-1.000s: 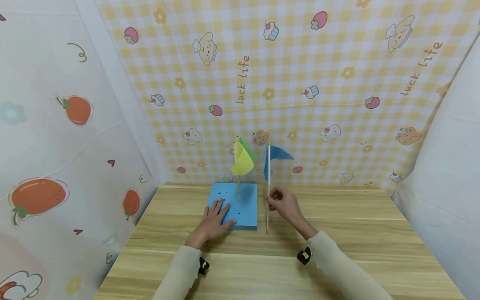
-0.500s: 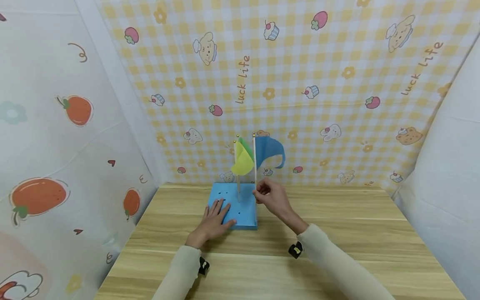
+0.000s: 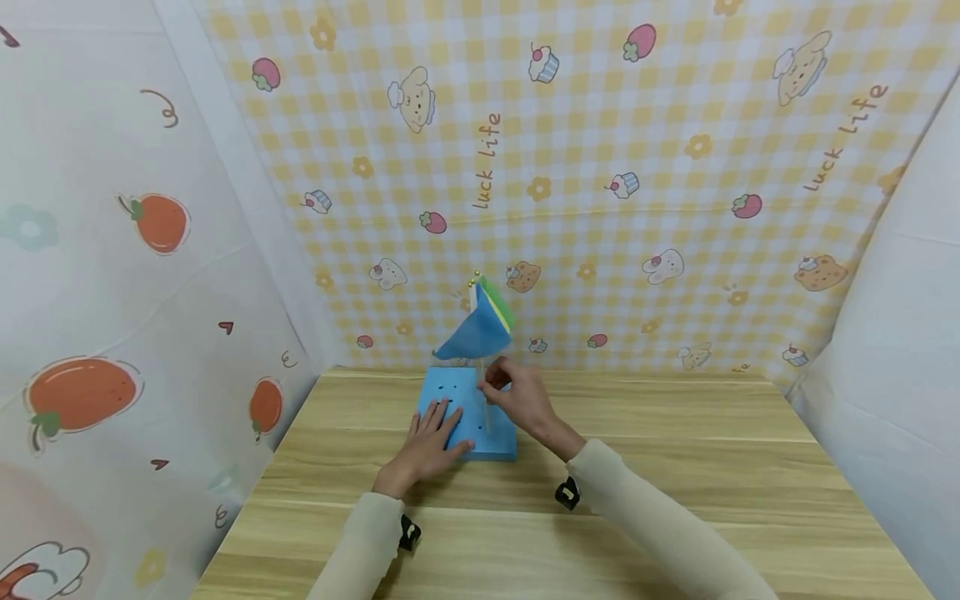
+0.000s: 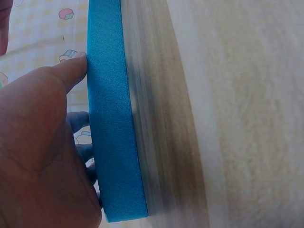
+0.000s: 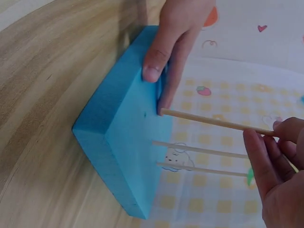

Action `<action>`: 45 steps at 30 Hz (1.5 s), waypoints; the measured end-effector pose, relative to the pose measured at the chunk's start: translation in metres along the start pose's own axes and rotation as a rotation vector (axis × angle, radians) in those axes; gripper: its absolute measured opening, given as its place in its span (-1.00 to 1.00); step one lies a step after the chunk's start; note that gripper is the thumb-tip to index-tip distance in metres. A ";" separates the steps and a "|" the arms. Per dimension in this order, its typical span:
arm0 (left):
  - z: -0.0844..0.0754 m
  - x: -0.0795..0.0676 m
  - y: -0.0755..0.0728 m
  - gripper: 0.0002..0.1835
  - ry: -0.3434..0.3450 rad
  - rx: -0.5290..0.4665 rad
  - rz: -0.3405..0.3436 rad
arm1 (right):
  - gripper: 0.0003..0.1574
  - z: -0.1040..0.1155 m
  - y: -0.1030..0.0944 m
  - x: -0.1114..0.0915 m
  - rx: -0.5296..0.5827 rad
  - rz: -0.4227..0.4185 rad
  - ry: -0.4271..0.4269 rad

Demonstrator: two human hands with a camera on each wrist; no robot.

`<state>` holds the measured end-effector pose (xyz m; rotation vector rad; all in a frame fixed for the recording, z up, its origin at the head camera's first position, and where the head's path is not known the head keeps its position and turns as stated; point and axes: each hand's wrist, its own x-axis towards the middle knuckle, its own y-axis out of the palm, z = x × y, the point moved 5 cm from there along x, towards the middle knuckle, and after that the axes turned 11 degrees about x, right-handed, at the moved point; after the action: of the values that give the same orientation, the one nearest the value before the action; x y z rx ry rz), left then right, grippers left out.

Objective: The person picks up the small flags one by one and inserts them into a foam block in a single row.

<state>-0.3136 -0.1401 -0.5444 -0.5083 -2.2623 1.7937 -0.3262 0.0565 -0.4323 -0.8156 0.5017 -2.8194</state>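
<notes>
A blue foam block (image 3: 504, 442) with several small holes lies on the table. My left hand (image 3: 424, 446) rests on it with spread, straight fingers; the left wrist view shows the thumb (image 4: 73, 69) at the block's edge. In my right hand (image 3: 521, 400), thumb and fingers pinch the thin wooden stick (image 5: 209, 120) of a blue flag (image 3: 474, 333). Its lower end hovers over the block; whether it touches cannot be told. Two other sticks (image 5: 204, 150) stand in the block. They bear a green flag (image 3: 504, 310) and a yellow one, mostly hidden behind the blue cloth.
The wood-grain table (image 3: 637, 517) extends to both sides and toward the front. A yellow checked cloth (image 3: 600, 233) hangs right behind the block, and white cloths (image 3: 187, 292) hang at the sides. A small black camera is strapped on each wrist.
My right hand has carried the blue flag leftward, from beside the block to above it. The flag's cloth has swung round to the left, covering the yellow flag. My left hand stays put.
</notes>
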 end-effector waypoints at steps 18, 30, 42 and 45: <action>-0.002 0.002 0.000 -0.14 -0.002 0.013 0.024 | -0.89 -0.016 0.018 0.007 -0.070 -0.026 -0.081; -0.006 0.000 -0.006 -0.17 -0.009 -0.006 0.014 | -0.88 -0.029 0.027 0.001 -0.062 0.011 -0.048; -0.009 -0.004 -0.008 -0.20 -0.021 -0.002 0.009 | -0.90 -0.035 0.031 -0.001 -0.065 0.013 0.014; -0.009 -0.004 -0.009 -0.19 -0.025 -0.001 0.009 | -0.90 -0.035 0.032 -0.002 -0.089 0.018 0.021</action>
<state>-0.3075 -0.1355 -0.5334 -0.4994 -2.2808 1.8131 -0.3417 0.0369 -0.4724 -0.7939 0.6384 -2.8095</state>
